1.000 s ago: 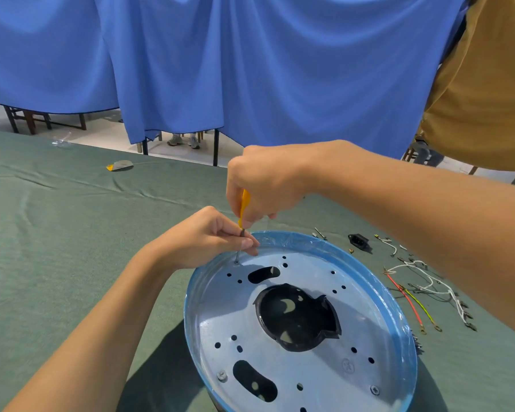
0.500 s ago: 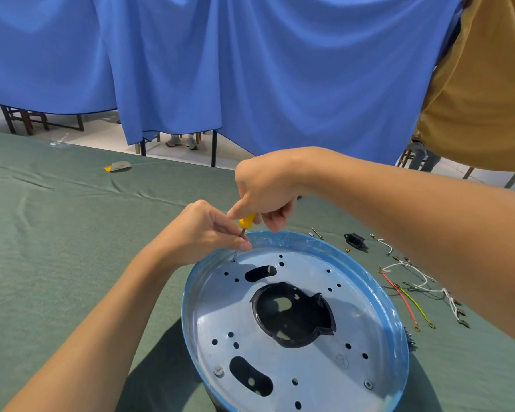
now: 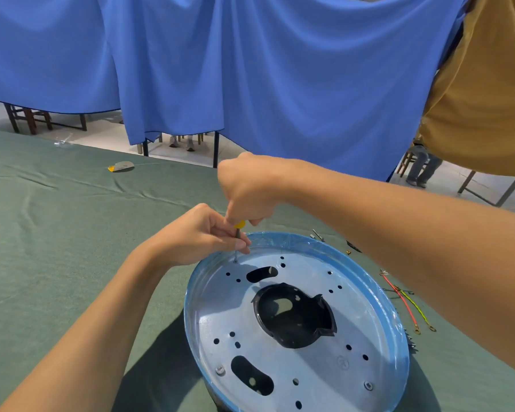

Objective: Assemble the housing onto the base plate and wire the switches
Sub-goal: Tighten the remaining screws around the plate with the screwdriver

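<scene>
1. Head view, looking down: the round metal base plate [image 3: 220, 310] lies on the desk [image 3: 57, 239] near its front edge, a bit right of the middle. The black housing [image 3: 295, 319] sits in the plate's middle hole.
2. The right hand [image 3: 250, 188] is curled round the yellow handle of a screwdriver [image 3: 238, 237]. It holds the tool straight up at the far left rim of the plate.
3. The left hand [image 3: 199, 236] pinches the thin metal shaft between thumb and fingertips, with the tip set on a hole. I cannot see a screw under the tip.
4. A screw [image 3: 220, 369] is in near the front rim, and a second screw [image 3: 368, 385] is in too. So I think the fastening is partly done.
5. The wiring looks not begun. A red wire [image 3: 399, 298] and a yellow-green wire [image 3: 415, 307] lie loose toward the right edge of the desk.
6. The right arm reaches over that spot and hides some of the wires and a small black part [image 3: 353, 247].
7. A few metal bits [image 3: 317, 234] lie just past the far rim.
8. A grey and yellow thing [image 3: 121, 166] lies by the back edge, well apart.
9. A blue curtain [image 3: 250, 69] hangs behind the desk.
</scene>
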Demonstrator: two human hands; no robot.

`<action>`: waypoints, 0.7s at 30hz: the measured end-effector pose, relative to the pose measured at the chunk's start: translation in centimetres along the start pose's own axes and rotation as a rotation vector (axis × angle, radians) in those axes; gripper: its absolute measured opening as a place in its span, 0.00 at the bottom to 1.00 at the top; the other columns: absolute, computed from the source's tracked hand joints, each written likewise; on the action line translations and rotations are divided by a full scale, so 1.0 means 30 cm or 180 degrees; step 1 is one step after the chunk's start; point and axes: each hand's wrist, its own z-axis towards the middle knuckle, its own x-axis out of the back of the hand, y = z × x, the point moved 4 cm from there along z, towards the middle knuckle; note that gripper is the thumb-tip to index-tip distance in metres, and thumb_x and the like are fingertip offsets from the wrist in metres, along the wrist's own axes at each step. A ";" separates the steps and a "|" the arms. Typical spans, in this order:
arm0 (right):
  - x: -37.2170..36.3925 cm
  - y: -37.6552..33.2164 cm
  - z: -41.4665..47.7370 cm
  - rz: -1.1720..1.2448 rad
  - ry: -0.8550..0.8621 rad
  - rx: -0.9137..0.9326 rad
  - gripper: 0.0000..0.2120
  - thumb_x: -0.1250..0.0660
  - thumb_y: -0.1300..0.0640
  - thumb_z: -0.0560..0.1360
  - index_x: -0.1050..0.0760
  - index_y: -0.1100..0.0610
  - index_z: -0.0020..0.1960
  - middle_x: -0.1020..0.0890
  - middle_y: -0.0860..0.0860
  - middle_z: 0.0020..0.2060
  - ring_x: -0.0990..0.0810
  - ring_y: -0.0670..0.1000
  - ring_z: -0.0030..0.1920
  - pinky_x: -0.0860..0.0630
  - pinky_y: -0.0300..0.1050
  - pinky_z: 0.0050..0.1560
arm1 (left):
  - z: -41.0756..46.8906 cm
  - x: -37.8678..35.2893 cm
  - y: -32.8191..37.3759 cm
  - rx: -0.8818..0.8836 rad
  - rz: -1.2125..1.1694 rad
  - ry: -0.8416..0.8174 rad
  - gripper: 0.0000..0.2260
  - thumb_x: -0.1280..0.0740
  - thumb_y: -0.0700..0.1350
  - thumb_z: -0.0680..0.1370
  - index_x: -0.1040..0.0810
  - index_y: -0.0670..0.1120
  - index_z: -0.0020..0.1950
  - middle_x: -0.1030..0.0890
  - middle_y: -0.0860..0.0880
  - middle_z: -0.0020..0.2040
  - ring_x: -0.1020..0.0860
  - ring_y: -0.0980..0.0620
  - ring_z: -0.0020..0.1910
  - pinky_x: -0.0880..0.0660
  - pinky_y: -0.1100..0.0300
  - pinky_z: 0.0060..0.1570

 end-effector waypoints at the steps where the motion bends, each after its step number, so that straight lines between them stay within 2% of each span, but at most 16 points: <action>1: -0.003 0.003 -0.001 0.0063 -0.0026 -0.0195 0.08 0.32 0.60 0.72 0.22 0.59 0.34 0.22 0.48 0.21 0.24 0.49 0.23 0.31 0.32 0.21 | 0.001 -0.004 0.002 0.0018 0.0016 0.0035 0.04 0.26 0.39 0.74 0.12 0.47 0.45 0.13 0.52 0.43 0.18 0.60 0.45 0.24 0.64 0.50; 3: -0.008 0.002 -0.009 0.0132 -0.0042 -0.0389 0.06 0.33 0.60 0.73 0.20 0.58 0.38 0.21 0.49 0.25 0.28 0.48 0.20 0.32 0.31 0.20 | 0.005 -0.011 0.002 0.0067 0.0070 0.0152 0.02 0.24 0.43 0.72 0.12 0.46 0.44 0.14 0.51 0.41 0.20 0.58 0.41 0.25 0.60 0.47; 6: -0.015 0.006 -0.027 0.0418 -0.0143 -0.0459 0.07 0.34 0.60 0.75 0.24 0.60 0.39 0.19 0.52 0.29 0.24 0.49 0.23 0.27 0.34 0.25 | 0.013 -0.014 0.000 0.0082 0.0249 0.0228 0.02 0.23 0.44 0.71 0.12 0.46 0.41 0.14 0.52 0.38 0.22 0.59 0.38 0.27 0.65 0.42; 8: 0.002 0.011 -0.045 0.0369 -0.0085 -0.0372 0.11 0.31 0.54 0.75 0.26 0.58 0.38 0.19 0.53 0.31 0.21 0.49 0.23 0.24 0.36 0.28 | 0.017 -0.014 -0.002 0.0079 0.0320 0.0198 0.01 0.23 0.43 0.71 0.12 0.46 0.41 0.14 0.55 0.40 0.19 0.58 0.40 0.26 0.65 0.44; 10: 0.029 0.010 -0.059 0.0057 0.0059 -0.0127 0.11 0.27 0.49 0.72 0.26 0.54 0.38 0.21 0.50 0.34 0.19 0.47 0.29 0.25 0.35 0.28 | 0.019 -0.015 -0.002 0.0071 0.0403 0.0175 0.01 0.24 0.43 0.72 0.12 0.46 0.42 0.14 0.59 0.41 0.18 0.57 0.46 0.25 0.61 0.50; 13: 0.042 -0.009 -0.070 -0.0366 0.0028 0.0231 0.10 0.28 0.50 0.73 0.27 0.52 0.39 0.21 0.46 0.29 0.29 0.40 0.31 0.33 0.31 0.20 | 0.020 -0.018 0.003 0.0031 0.0466 0.0049 0.02 0.25 0.43 0.74 0.12 0.47 0.44 0.15 0.61 0.43 0.18 0.54 0.49 0.24 0.57 0.54; 15: 0.024 -0.016 -0.057 -0.0293 -0.0062 0.0214 0.12 0.30 0.54 0.73 0.30 0.52 0.35 0.21 0.47 0.27 0.24 0.41 0.32 0.29 0.35 0.23 | 0.019 -0.017 0.003 0.0013 0.0399 -0.0092 0.03 0.27 0.42 0.75 0.12 0.48 0.44 0.14 0.60 0.45 0.17 0.58 0.49 0.24 0.61 0.54; 17: 0.005 -0.019 -0.033 -0.0124 -0.0150 0.0060 0.10 0.32 0.59 0.73 0.29 0.55 0.34 0.20 0.50 0.26 0.18 0.48 0.34 0.29 0.36 0.26 | 0.016 -0.016 0.001 0.0012 0.0293 -0.0196 0.05 0.28 0.40 0.76 0.13 0.47 0.46 0.14 0.57 0.47 0.18 0.60 0.51 0.24 0.61 0.57; 21: -0.004 -0.037 0.001 0.0002 -0.0409 -0.0213 0.06 0.36 0.63 0.74 0.23 0.61 0.40 0.19 0.49 0.22 0.25 0.48 0.21 0.32 0.31 0.21 | 0.006 -0.013 0.001 0.0001 0.0023 -0.0178 0.07 0.30 0.35 0.77 0.17 0.40 0.54 0.13 0.50 0.48 0.17 0.49 0.53 0.25 0.47 0.62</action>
